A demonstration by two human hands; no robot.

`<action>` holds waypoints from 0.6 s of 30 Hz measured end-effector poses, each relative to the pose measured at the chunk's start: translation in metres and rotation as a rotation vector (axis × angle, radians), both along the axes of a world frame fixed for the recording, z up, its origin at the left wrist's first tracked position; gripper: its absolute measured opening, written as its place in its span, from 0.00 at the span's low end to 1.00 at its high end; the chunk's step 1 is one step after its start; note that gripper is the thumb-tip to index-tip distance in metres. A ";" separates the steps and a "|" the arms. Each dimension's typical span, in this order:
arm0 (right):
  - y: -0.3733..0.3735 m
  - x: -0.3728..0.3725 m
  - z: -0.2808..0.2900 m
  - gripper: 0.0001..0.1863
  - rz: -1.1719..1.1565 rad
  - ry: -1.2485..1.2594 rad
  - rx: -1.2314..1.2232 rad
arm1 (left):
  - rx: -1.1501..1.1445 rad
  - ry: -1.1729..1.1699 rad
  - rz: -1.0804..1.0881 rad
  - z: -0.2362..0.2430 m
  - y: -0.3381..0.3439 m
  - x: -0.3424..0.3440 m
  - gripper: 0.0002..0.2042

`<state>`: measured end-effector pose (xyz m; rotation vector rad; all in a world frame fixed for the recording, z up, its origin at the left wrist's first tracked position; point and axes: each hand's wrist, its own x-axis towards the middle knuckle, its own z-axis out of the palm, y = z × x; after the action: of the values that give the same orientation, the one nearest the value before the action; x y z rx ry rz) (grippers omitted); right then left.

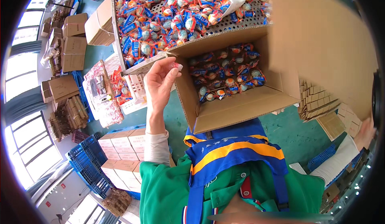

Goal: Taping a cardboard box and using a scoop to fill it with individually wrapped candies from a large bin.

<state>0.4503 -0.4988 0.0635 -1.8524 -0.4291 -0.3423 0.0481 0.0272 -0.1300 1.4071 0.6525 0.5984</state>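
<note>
An open cardboard box (236,109) sits in front of me, tilted in view. Rows of round items in clear wrappers with blue and red print (228,83) line its bottom. Beside the box's left wall, my left hand (158,85) is closed, thumb and fingertips pinching a small red-and-white piece (177,66) whose kind I cannot make out. At the far right my right hand (364,133) is blurred at the lower edge of a large brown cardboard sheet (321,43). It appears to grip that raised sheet, which is smeared by motion and covers the box's far right corner.
Behind the box, a perforated metal table (236,28) bears many more wrapped items and a white plastic scoop-like thing (232,1). White cartons (124,143) and a blue pallet (90,159) stand at left. Folded cardboard dividers (317,99) are stacked at right.
</note>
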 end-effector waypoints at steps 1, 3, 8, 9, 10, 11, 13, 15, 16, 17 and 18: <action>-0.004 0.000 -0.017 0.22 0.009 0.111 -0.020 | 0.001 -0.006 0.003 0.003 0.002 -0.003 0.14; 0.035 -0.024 -0.044 0.18 0.080 0.254 -0.194 | 0.023 -0.040 0.019 0.013 0.001 -0.004 0.14; 0.210 -0.100 -0.129 0.12 0.590 0.451 -0.432 | 0.204 0.111 0.008 0.024 -0.019 0.018 0.15; 0.211 -0.099 -0.154 0.13 0.635 0.527 -0.493 | 0.334 0.215 -0.060 0.028 -0.027 0.031 0.16; 0.215 -0.103 -0.177 0.13 0.654 0.455 -0.655 | 0.477 0.241 -0.125 0.035 -0.038 0.046 0.20; 0.221 -0.119 -0.200 0.11 0.677 0.620 -0.600 | 0.612 0.262 -0.201 0.034 -0.052 0.067 0.25; 0.234 -0.139 -0.258 0.08 0.645 0.262 -0.349 | 0.776 0.365 -0.398 0.016 -0.078 0.099 0.45; 0.246 -0.136 -0.237 0.08 0.728 0.525 -0.576 | 0.800 0.600 -0.595 -0.019 -0.102 0.122 0.53; 0.247 -0.142 -0.234 0.10 0.713 0.482 -0.530 | 0.782 0.677 -0.646 -0.048 -0.113 0.129 0.56; 0.242 -0.142 -0.225 0.16 0.694 0.523 -0.786 | 0.767 0.749 -0.708 -0.082 -0.122 0.135 0.59; 0.227 -0.137 -0.218 0.24 0.693 0.271 -0.727 | 0.676 0.789 -0.732 -0.109 -0.129 0.143 0.59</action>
<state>0.3131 -0.2718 -0.1547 -2.2399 -1.0577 0.6056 0.1912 -0.1014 -0.2394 2.3895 0.4814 -0.4062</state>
